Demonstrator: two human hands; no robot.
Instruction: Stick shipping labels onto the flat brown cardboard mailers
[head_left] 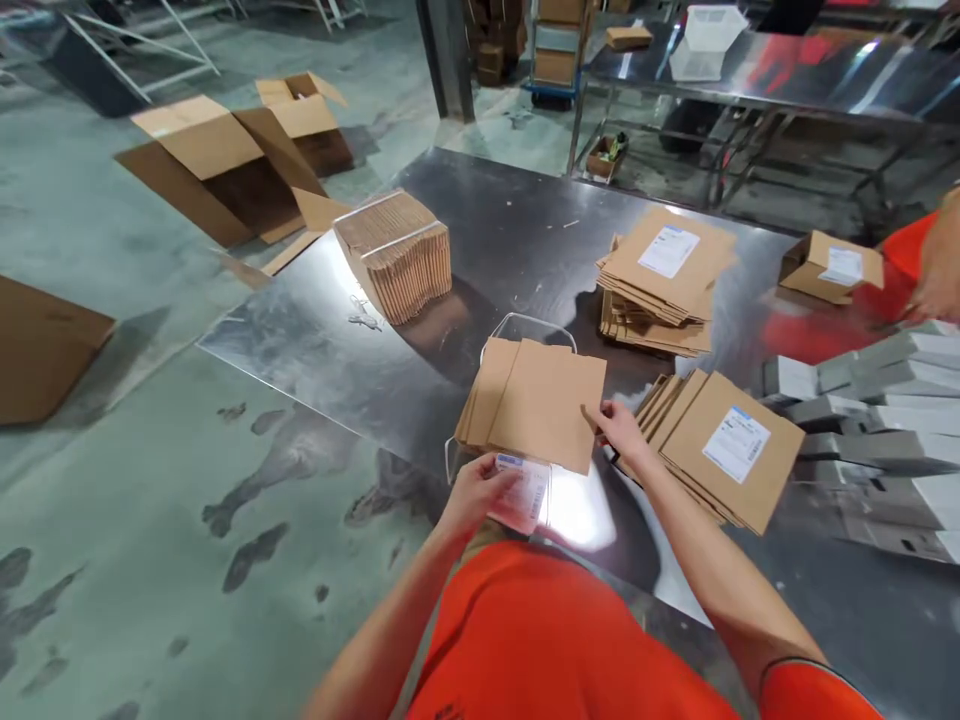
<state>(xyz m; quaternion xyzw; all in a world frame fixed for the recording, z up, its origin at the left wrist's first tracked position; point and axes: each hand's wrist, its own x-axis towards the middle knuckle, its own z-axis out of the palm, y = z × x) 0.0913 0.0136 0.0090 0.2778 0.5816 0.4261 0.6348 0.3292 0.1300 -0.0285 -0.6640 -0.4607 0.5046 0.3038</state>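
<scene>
Several flat brown cardboard pieces lie fanned in front of me over a wire frame. My left hand pinches the top left corner of a white printed label sheet at their near edge. At the right edge of the top piece, my right hand has its fingers closed on the cardboard. Just right of that hand, a leaning stack of flat cardboard carries a label on top. Behind it sits another labelled stack.
A strapped bundle of folded cardboard stands on the metal table at the back left. White boxes are piled at the right, near a small open carton and another person's hand. Open cartons stand on the floor at left.
</scene>
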